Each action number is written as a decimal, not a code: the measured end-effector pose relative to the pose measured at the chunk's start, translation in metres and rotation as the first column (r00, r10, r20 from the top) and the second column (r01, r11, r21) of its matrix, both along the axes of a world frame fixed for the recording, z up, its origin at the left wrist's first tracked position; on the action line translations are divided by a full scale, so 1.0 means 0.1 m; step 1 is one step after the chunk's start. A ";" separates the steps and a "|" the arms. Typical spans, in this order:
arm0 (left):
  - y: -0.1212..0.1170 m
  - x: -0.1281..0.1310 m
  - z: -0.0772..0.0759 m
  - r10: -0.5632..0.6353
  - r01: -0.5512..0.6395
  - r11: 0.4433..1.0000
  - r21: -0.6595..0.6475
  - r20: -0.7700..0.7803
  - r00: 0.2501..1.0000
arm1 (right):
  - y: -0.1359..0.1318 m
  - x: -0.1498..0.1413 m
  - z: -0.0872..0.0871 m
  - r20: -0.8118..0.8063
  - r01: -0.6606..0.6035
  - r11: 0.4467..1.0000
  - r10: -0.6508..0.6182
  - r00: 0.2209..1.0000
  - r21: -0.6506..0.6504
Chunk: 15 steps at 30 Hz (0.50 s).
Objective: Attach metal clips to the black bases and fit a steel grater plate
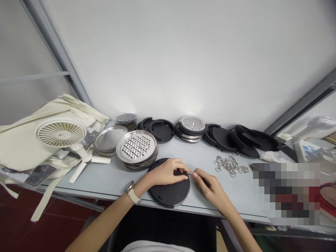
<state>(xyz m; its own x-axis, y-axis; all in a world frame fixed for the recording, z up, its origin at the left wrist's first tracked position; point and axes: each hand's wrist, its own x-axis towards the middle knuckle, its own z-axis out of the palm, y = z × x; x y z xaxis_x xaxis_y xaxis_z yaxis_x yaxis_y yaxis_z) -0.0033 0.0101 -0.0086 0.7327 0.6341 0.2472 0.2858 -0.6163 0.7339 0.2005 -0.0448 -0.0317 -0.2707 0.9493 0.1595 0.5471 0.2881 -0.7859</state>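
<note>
A black round plastic disc (168,192) lies flat at the front edge of the table. My left hand (169,171) rests over its upper part, with fingers and thumb closed at the disc's right edge. Just right of that edge, my right hand (210,187) pinches a small metal wire piece (191,173), largely hidden by the fingertips. The wire piece touches or nearly touches the disc, and the left fingertips meet it there. Several silvery wire loops (231,165) lie in a loose pile to the right of my right hand.
Left of the disc stand stacks of metal grater plates (136,147) and plain metal plates (110,138). Along the wall are black round parts (161,130), a grater stack (193,124) and more black discs (225,137). A fan (61,133) lies on a cream bag (18,140).
</note>
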 end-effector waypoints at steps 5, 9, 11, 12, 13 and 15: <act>-0.01 0.00 0.00 0.003 -0.003 1.000 -0.005 0.039 0.999 | 0.03 -0.01 -0.02 0.006 -0.059 0.997 0.059 0.998 -0.056; -0.04 0.01 0.04 0.017 -0.018 0.998 0.063 0.018 1.000 | 0.02 0.00 -0.02 0.014 -0.048 0.996 0.049 0.999 -0.069; -0.07 0.01 0.06 0.027 -0.026 0.989 0.142 -0.007 1.000 | 0.02 0.00 -0.02 0.016 -0.036 0.997 0.037 0.999 -0.075; -0.08 0.01 0.07 0.029 -0.025 0.983 0.180 -0.020 0.999 | 0.01 0.00 -0.02 0.018 -0.032 0.997 0.033 0.999 -0.077; -0.08 0.01 0.08 0.029 -0.022 0.978 0.210 -0.034 0.999 | 0.01 0.01 -0.02 0.019 -0.030 0.997 0.031 0.999 -0.076; -0.09 0.01 0.08 0.029 -0.016 0.970 0.241 -0.052 0.998 | 0.02 0.01 -0.01 0.021 -0.033 0.997 0.035 0.999 -0.073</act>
<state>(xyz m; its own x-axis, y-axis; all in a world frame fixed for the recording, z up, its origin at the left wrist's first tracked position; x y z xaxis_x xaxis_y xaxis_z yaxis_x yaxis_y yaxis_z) -0.0022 0.0009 -0.0003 0.7356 0.5776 0.3539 0.3375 -0.7655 0.5478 0.2012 -0.0432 -0.0330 -0.3057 0.9484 0.0845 0.5554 0.2497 -0.7932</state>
